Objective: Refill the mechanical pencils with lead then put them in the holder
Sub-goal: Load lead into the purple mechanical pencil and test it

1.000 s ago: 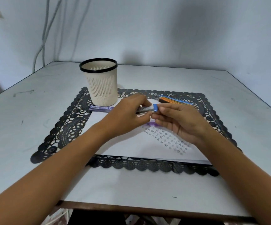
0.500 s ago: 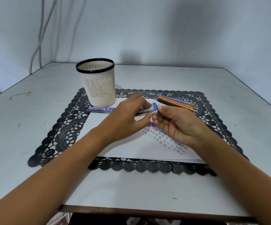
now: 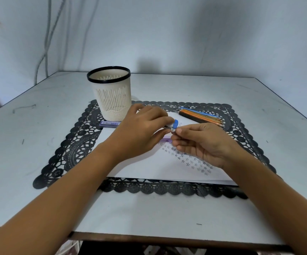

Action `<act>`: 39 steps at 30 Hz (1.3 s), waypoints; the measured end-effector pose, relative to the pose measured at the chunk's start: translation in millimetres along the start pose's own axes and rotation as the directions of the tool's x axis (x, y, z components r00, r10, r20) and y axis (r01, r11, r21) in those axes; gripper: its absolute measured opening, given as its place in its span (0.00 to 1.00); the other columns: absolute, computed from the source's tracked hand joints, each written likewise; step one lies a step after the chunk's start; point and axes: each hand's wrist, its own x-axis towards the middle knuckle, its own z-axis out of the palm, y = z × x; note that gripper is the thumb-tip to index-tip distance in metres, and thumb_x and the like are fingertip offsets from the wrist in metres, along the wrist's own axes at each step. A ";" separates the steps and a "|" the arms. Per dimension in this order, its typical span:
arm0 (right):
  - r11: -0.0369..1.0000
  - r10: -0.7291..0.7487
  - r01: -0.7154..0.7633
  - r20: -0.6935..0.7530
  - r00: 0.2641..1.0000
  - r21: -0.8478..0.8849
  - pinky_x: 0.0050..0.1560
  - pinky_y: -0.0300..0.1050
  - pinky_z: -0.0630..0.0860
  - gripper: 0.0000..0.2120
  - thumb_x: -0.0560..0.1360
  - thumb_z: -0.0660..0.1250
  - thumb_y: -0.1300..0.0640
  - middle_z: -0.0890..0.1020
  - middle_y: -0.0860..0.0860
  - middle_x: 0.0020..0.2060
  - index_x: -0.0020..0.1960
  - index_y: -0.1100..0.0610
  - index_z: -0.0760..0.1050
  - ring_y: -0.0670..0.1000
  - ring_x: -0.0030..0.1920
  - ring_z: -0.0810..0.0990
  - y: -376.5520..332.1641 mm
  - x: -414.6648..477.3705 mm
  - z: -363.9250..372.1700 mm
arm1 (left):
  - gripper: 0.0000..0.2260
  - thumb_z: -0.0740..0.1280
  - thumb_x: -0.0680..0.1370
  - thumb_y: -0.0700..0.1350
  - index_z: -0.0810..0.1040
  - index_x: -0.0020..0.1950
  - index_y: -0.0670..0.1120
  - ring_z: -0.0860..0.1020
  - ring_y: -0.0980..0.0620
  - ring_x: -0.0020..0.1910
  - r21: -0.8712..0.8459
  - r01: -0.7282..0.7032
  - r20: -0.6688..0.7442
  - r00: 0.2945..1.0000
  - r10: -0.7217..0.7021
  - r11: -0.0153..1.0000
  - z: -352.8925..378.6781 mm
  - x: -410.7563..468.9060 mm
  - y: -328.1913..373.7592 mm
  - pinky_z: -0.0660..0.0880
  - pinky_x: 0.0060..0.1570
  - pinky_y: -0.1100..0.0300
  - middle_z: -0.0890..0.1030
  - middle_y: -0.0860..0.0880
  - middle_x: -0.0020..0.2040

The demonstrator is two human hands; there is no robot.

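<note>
My left hand (image 3: 141, 129) grips a mechanical pencil with a blue end (image 3: 174, 124), most of its barrel hidden under my fingers. My right hand (image 3: 200, 142) meets that blue end with thumb and forefinger pinched together; whatever they pinch is too small to see. A purple piece (image 3: 165, 138) lies on the paper just below both hands. Several more pencils (image 3: 200, 115), blue, orange and black, lie at the back right of the mat. The cream holder (image 3: 112, 94) with a black rim stands at the back left, and a purple lead case (image 3: 110, 124) lies at its foot.
A white sheet with small star drawings (image 3: 167, 166) lies on a black lace mat (image 3: 71, 150) on the grey table (image 3: 29, 144). Cables (image 3: 46, 43) hang down the wall at the back left. The table's front edge (image 3: 149, 236) is close to me.
Both hands stayed together over the paper; the pencil's blue end tilted up slightly and my right fingertips closed in on it. The view shifted a little.
</note>
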 end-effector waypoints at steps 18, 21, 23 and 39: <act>0.999 0.053 -0.053 -0.005 0.999 0.009 0.30 0.38 0.80 0.06 0.74 0.64 0.66 0.82 0.56 0.29 0.46 0.69 0.77 0.48 0.27 0.81 2.3 0.7 0.3 | 0.09 0.63 0.77 0.43 0.80 0.52 0.43 0.78 0.44 0.46 0.111 -0.151 0.003 0.988 0.152 0.982 1.1 3.7 -5.5 0.72 0.53 0.48 0.81 0.46 0.47; 0.998 0.023 -0.025 -0.039 0.999 -0.054 0.30 0.38 0.79 0.04 0.73 0.66 0.65 0.81 0.55 0.28 0.43 0.65 0.77 0.48 0.28 0.80 2.1 2.3 -1.3 | 0.10 0.61 0.78 0.46 0.80 0.52 0.44 0.79 0.45 0.46 0.082 -0.065 -0.005 0.998 0.065 0.995 4.6 0.9 -1.0 0.71 0.49 0.52 0.81 0.48 0.47; 0.995 -0.001 -0.005 -0.057 0.998 -0.103 0.30 0.37 0.78 0.03 0.72 0.67 0.64 0.81 0.54 0.28 0.41 0.64 0.77 0.47 0.28 0.79 2.5 3.4 -2.5 | 0.10 0.61 0.77 0.46 0.80 0.52 0.45 0.78 0.46 0.46 0.050 -0.016 0.002 1.000 0.016 0.999 6.6 -1.3 1.3 0.70 0.47 0.53 0.81 0.49 0.47; 0.905 -0.218 0.173 -0.076 0.973 -0.389 0.31 0.41 0.75 0.06 0.75 0.64 0.65 0.78 0.57 0.31 0.41 0.62 0.77 0.51 0.31 0.76 3.9 1.3 -4.3 | 0.12 0.60 0.76 0.48 0.79 0.53 0.45 0.78 0.47 0.46 -0.033 0.150 0.016 0.989 -0.149 0.988 12.3 -7.4 7.2 0.70 0.44 0.55 0.80 0.49 0.47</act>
